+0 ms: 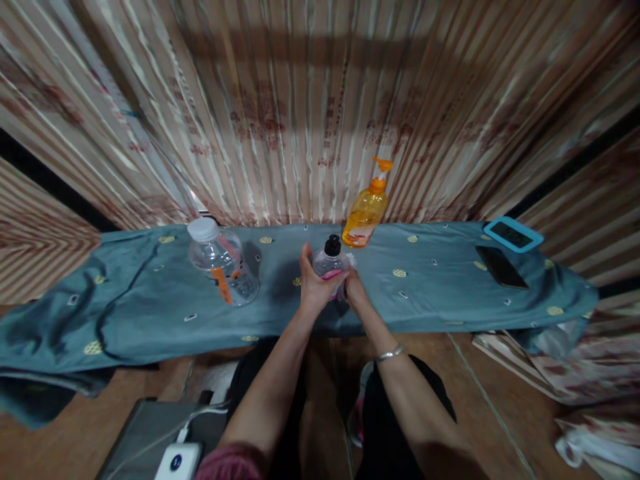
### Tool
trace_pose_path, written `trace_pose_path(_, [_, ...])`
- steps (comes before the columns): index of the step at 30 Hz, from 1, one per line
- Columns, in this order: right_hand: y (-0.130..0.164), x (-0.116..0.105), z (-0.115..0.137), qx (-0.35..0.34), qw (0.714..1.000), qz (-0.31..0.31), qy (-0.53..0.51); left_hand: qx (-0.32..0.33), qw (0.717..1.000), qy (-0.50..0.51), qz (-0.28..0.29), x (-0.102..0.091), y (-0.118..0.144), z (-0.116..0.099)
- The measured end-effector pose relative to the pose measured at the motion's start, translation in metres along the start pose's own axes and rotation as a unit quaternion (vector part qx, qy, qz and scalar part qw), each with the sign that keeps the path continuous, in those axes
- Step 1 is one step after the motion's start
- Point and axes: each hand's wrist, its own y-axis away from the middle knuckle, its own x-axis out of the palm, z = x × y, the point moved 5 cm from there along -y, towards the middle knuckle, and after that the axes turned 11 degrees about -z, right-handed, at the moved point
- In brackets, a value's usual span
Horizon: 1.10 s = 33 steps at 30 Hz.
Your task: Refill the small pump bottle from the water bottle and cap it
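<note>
A small clear bottle (324,263) with a black cap and a pink label stands upright near the middle of the cloth-covered bench. My left hand (317,288) is wrapped around its left side and front, the thumb along the side. On the bottle's right side, my right hand (354,291) is closed, with a crumpled whitish piece (351,260), like tissue, showing at its fingers against the bottle. Its exact material cannot be made out. Just behind stands an orange pump bottle (363,219), partly filled with yellow liquid.
A large clear plastic bottle (240,283) with a white cap stands to the left. At the right end lie a black phone (501,267) and a blue-framed device (515,235). A patterned curtain (300,120) hangs behind the bench. Below left is a white power bank (179,462) with a cable.
</note>
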Motion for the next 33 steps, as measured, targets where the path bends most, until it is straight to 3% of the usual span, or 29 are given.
trace_pose_path(5, [-0.008,0.008,0.038,-0.034,0.998,0.013,-0.043,0.048,0.999,-0.016,0.016,-0.001,0.003,-0.003])
trace_pose_path(13, [-0.006,0.008,-0.004,0.011,0.999,0.044,0.026,0.000,1.000,-0.007,-0.004,-0.003,0.000,0.003])
trace_pose_path(18, [0.002,0.000,0.010,0.029,0.998,0.042,0.025,-0.020,0.999,-0.030,-0.023,-0.013,-0.007,0.001])
trace_pose_path(22, [0.015,-0.002,0.049,-0.053,0.997,0.025,0.045,0.006,0.997,-0.071,-0.005,-0.018,-0.005,-0.009])
trace_pose_path(26, [0.034,0.008,0.082,-0.182,0.972,0.046,0.142,0.031,0.998,-0.026,0.043,-0.012,0.009,-0.013])
trace_pose_path(29, [0.040,0.017,0.090,-0.240,0.950,0.078,0.185,0.036,0.998,-0.015,0.051,-0.007,0.015,-0.010])
trace_pose_path(33, [0.038,0.020,0.083,-0.247,0.945,0.072,0.204,0.031,0.997,-0.044,0.051,-0.007,0.011,-0.008])
